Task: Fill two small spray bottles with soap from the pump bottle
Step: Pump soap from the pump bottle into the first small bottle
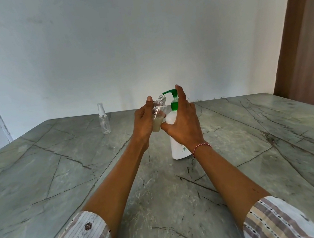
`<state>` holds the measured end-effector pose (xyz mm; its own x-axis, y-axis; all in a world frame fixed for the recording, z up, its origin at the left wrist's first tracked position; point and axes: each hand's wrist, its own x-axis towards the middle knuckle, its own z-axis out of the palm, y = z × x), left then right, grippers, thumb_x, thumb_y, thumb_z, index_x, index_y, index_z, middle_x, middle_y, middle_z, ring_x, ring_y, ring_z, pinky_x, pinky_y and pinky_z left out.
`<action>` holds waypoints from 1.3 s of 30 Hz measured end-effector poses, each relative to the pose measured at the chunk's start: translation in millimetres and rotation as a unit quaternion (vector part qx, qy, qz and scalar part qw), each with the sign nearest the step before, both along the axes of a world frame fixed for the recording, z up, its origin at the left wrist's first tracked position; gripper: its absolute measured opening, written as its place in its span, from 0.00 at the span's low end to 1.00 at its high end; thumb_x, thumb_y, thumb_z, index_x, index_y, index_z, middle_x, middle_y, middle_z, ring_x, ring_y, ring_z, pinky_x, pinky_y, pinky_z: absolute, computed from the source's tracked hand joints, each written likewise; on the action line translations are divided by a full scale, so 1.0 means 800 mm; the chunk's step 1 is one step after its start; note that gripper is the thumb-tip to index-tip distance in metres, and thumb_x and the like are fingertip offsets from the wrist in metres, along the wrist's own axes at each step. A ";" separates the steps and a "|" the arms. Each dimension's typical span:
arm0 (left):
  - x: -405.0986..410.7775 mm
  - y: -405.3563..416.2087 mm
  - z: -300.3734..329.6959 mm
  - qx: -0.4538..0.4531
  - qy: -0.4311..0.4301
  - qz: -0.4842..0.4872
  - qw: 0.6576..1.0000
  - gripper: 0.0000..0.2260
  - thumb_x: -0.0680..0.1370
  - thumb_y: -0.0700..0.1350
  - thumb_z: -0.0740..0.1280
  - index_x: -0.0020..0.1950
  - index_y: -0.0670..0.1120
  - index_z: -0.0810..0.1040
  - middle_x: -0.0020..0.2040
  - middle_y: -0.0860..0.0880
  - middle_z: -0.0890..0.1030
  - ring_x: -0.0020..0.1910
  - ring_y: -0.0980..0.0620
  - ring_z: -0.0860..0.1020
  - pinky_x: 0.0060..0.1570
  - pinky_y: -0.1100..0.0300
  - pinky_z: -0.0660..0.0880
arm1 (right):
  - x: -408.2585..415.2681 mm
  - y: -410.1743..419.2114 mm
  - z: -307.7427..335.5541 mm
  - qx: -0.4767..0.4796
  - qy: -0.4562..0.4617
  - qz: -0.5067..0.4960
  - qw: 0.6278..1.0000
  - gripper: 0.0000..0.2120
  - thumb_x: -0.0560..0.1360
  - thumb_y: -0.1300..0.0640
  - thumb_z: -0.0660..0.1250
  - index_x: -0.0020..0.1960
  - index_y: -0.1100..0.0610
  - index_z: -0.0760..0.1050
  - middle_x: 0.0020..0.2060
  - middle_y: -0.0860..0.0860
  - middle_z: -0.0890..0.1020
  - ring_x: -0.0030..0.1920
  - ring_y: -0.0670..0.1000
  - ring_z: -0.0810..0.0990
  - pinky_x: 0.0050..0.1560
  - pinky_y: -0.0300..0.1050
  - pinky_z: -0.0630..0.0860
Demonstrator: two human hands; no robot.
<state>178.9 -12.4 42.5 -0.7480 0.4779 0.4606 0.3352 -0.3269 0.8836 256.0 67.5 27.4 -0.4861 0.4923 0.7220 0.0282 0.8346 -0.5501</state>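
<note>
**Light open bottle, tilted under the pump spout**

The left hand [143, 119] grips the small open bottle [158, 116], fingers curled round its lower body, neck tilted toward the green spout. It looks light, thin, partly filled, so hold gently at mid-body. The right hand [183, 123], fingers spread, rests on the pump bottle [179, 152] standing on the counter [58, 175]; whether it presses the pump I cannot tell. A second spray bottle [103, 119] stands well left of the left hand.

just one head cam, wide-angle; looks forward and down over the marble table [58, 175] toward the wall [99, 45]; forearms close up
</note>
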 end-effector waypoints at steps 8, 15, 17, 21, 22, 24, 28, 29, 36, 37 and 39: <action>-0.001 0.000 0.000 -0.002 0.002 0.005 1.000 0.18 0.80 0.55 0.54 0.41 0.51 0.80 0.30 0.56 0.82 0.30 0.63 0.79 0.29 0.73 0.72 | 0.001 0.001 0.001 -0.006 0.001 0.013 1.000 0.49 0.64 0.54 0.76 0.75 0.52 0.49 0.65 0.53 0.71 0.61 0.55 0.70 0.57 0.49 0.72; -0.001 0.000 0.000 -0.004 0.002 0.001 1.000 0.17 0.80 0.56 0.54 0.42 0.52 0.80 0.30 0.58 0.82 0.31 0.63 0.80 0.29 0.73 0.73 | 0.001 -0.001 -0.001 0.002 0.013 0.006 1.000 0.45 0.63 0.55 0.76 0.73 0.54 0.54 0.64 0.52 0.71 0.59 0.55 0.70 0.55 0.52 0.75; -0.002 -0.001 -0.001 -0.002 0.003 -0.002 1.000 0.17 0.80 0.55 0.54 0.41 0.52 0.80 0.30 0.57 0.82 0.31 0.62 0.80 0.29 0.73 0.73 | 0.000 0.000 -0.002 0.001 0.010 0.003 1.000 0.46 0.64 0.55 0.76 0.73 0.53 0.52 0.65 0.52 0.71 0.60 0.55 0.70 0.56 0.51 0.73; -0.001 0.000 -0.001 -0.003 0.002 -0.001 1.000 0.17 0.80 0.55 0.54 0.42 0.52 0.80 0.31 0.58 0.82 0.31 0.63 0.80 0.28 0.72 0.73 | 0.001 0.000 -0.002 -0.002 0.000 0.001 1.000 0.52 0.65 0.51 0.76 0.76 0.50 0.45 0.64 0.54 0.72 0.61 0.55 0.69 0.56 0.48 0.71; -0.001 0.000 0.000 -0.005 0.002 0.000 1.000 0.17 0.80 0.55 0.54 0.42 0.52 0.80 0.31 0.58 0.82 0.31 0.63 0.80 0.28 0.72 0.73 | 0.001 0.000 -0.001 -0.001 -0.002 -0.001 1.000 0.52 0.65 0.50 0.76 0.76 0.49 0.43 0.64 0.54 0.72 0.61 0.55 0.69 0.56 0.48 0.71; 0.000 0.000 0.000 -0.006 0.003 -0.002 1.000 0.17 0.80 0.56 0.54 0.41 0.53 0.80 0.31 0.59 0.82 0.31 0.63 0.80 0.28 0.73 0.73 | 0.001 0.000 0.000 -0.002 -0.006 -0.002 1.000 0.52 0.65 0.50 0.76 0.76 0.49 0.43 0.64 0.54 0.72 0.62 0.55 0.69 0.57 0.49 0.71; 0.000 -0.001 0.000 -0.002 0.003 -0.001 1.000 0.17 0.80 0.56 0.54 0.40 0.54 0.79 0.31 0.59 0.82 0.31 0.63 0.80 0.28 0.73 0.72 | 0.000 0.001 0.001 -0.002 -0.011 0.004 1.000 0.50 0.64 0.52 0.77 0.75 0.51 0.47 0.65 0.53 0.71 0.62 0.55 0.69 0.57 0.49 0.71; 0.000 -0.001 0.001 -0.003 0.003 -0.001 1.000 0.17 0.80 0.56 0.54 0.40 0.54 0.79 0.31 0.58 0.82 0.31 0.63 0.80 0.28 0.73 0.72 | 0.000 0.000 0.001 0.000 -0.011 0.004 1.000 0.49 0.64 0.53 0.77 0.75 0.52 0.49 0.65 0.53 0.71 0.62 0.55 0.69 0.57 0.49 0.72; -0.002 0.000 0.001 -0.008 -0.002 0.003 1.000 0.16 0.80 0.56 0.54 0.41 0.53 0.79 0.30 0.58 0.82 0.31 0.62 0.80 0.28 0.72 0.73 | 0.002 -0.003 0.001 0.000 -0.005 0.001 1.000 0.46 0.64 0.55 0.76 0.73 0.54 0.53 0.66 0.54 0.70 0.62 0.56 0.69 0.58 0.56 0.74; -0.002 0.000 0.001 -0.008 -0.004 0.003 1.000 0.17 0.79 0.56 0.54 0.41 0.53 0.79 0.31 0.57 0.82 0.31 0.62 0.80 0.28 0.71 0.73 | 0.002 -0.003 0.001 0.000 -0.003 0.000 1.000 0.46 0.64 0.55 0.76 0.73 0.54 0.53 0.66 0.53 0.70 0.62 0.56 0.69 0.58 0.56 0.75; -0.002 -0.001 0.001 -0.006 -0.005 0.000 1.000 0.17 0.79 0.56 0.55 0.41 0.53 0.80 0.31 0.58 0.83 0.31 0.62 0.80 0.28 0.71 0.73 | 0.001 -0.002 0.001 0.001 -0.004 -0.002 1.000 0.47 0.64 0.54 0.76 0.74 0.53 0.51 0.66 0.53 0.70 0.62 0.55 0.69 0.59 0.53 0.74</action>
<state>177.0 -13.4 43.2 -0.7528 0.4833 0.4469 0.3257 -0.3165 0.8909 257.0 66.2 28.4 -0.4900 0.4924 0.7193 0.0348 0.8356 -0.5482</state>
